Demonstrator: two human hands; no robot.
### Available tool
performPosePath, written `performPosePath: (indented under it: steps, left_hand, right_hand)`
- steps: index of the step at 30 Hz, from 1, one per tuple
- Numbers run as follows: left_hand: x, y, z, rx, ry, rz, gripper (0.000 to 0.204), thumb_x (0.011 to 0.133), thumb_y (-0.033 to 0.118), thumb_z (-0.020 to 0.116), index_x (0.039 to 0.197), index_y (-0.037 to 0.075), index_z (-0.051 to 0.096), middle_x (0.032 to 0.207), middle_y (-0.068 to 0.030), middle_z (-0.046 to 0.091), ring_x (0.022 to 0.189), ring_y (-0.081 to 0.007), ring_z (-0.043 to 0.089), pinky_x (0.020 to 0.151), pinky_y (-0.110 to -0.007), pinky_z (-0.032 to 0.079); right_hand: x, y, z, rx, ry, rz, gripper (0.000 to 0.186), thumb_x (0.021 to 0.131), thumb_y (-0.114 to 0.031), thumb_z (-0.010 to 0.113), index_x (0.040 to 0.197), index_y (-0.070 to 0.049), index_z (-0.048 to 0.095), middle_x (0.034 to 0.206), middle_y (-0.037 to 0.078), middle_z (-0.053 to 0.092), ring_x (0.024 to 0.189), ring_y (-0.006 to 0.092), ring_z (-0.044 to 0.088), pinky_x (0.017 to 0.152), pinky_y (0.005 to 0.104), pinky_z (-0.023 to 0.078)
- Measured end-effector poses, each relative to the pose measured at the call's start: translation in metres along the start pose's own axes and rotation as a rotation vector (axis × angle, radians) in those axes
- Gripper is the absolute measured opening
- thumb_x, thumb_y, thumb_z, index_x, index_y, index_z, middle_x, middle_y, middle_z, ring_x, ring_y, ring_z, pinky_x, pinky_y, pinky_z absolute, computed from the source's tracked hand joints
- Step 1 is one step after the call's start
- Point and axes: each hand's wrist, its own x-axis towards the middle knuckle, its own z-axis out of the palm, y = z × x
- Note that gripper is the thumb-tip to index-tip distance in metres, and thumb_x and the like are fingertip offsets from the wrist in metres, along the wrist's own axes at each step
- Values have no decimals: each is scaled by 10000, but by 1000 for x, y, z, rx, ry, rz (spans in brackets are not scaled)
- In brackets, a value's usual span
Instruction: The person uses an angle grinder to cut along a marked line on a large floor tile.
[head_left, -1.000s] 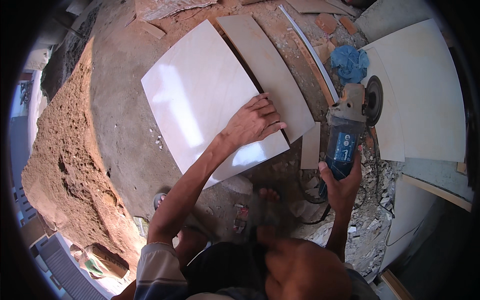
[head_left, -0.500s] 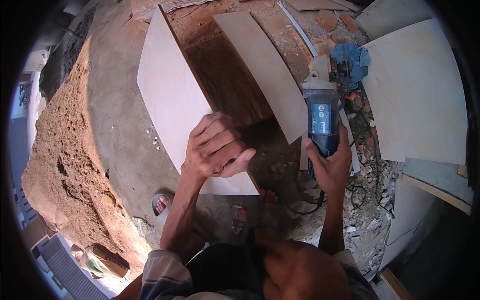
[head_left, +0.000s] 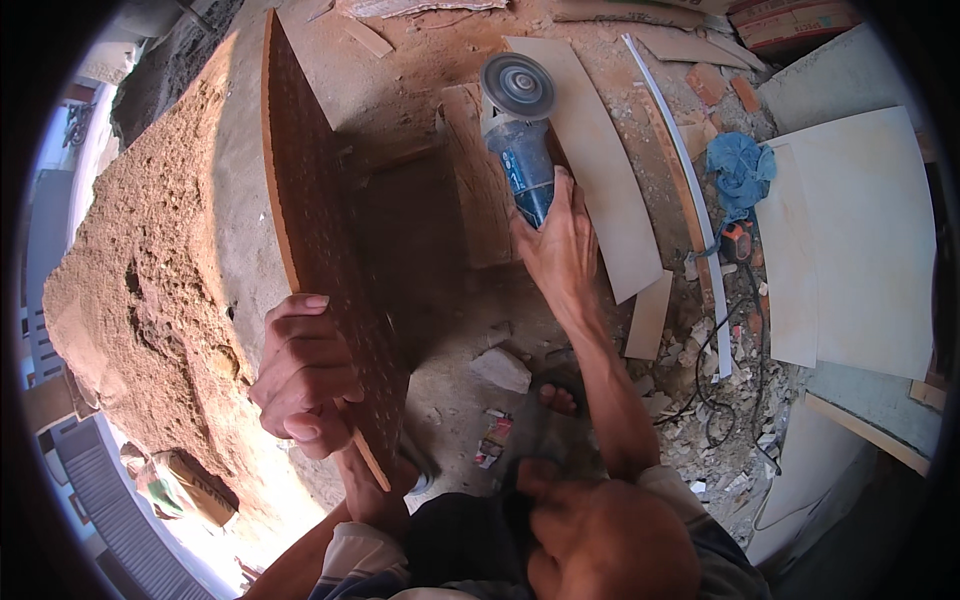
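My left hand (head_left: 305,375) grips the near end of a long tile (head_left: 325,220), fingers wrapped over its edge. The tile stands steeply tilted, its rough reddish-brown back facing right. In my right hand (head_left: 562,245) is a blue angle grinder (head_left: 525,165), held by its body. Its round cutting disc (head_left: 517,87) faces up at the far end, apart from the tile. Just right of the grinder lies a long pale tile (head_left: 600,170). Part of a brown board (head_left: 475,190) shows below and left of the grinder.
Sand (head_left: 150,290) is heaped at the left. A white strip (head_left: 690,190), a blue cloth (head_left: 740,170) and an orange tape measure (head_left: 737,240) lie to the right. Beyond them lean large pale tiles (head_left: 860,240). Rubble and a black cable (head_left: 708,385) lie near my right forearm.
My left hand has moved left and nearer, tipping the tile so its brown back shows instead of its pale face. My right hand has carried the grinder left, its disc now facing up.
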Motion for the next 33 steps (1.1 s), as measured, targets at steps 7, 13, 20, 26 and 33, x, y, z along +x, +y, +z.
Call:
performPosePath:
  steps: [7, 13, 20, 26, 33]
  left_hand:
    - [-18, -10, -22, -102, -47, -48, 680, 1122, 402, 297, 625, 71, 622, 562, -70, 554, 584, -241, 545, 851, -520, 531]
    - [6, 1, -51, -43, -137, -86, 624, 1129, 383, 326, 649, 111, 616, 560, -24, 568, 588, -212, 543, 824, -479, 503]
    - [5, -4, -51, -112, -156, -210, 599, 1130, 380, 405, 609, 135, 572, 537, 24, 559, 577, -183, 546, 776, -446, 480]
    - [4, -3, -55, -5, -205, -180, 598, 1142, 402, 405, 620, 152, 555, 537, 30, 539, 605, -167, 524, 828, -443, 459]
    - [5, -5, -56, 15, -271, -172, 604, 1151, 410, 361, 634, 175, 564, 560, 45, 538, 631, -168, 511, 875, -464, 451]
  right_hand:
    - [4, 27, 17, -203, -43, 10, 729, 883, -135, 824, 1471, 89, 457, 1151, 265, 596, 1065, 449, 663, 888, 544, 567]
    - [1, 4, 40, -123, -64, -22, 756, 875, -135, 832, 1483, 66, 430, 1181, 262, 562, 1094, 456, 629, 892, 551, 551]
    - [1, 13, 33, -144, -95, -51, 762, 888, -141, 819, 1493, 58, 401, 1213, 259, 554, 1152, 462, 612, 898, 566, 540]
    - [1, 18, 41, -141, -50, -63, 835, 952, -433, 796, 1507, 68, 424, 1255, 277, 556, 1217, 455, 597, 973, 591, 521]
    - [64, 134, -17, -193, -59, 314, 1002, 946, -723, 674, 1580, 7, 410, 1441, 249, 564, 1334, 441, 540, 1160, 597, 418]
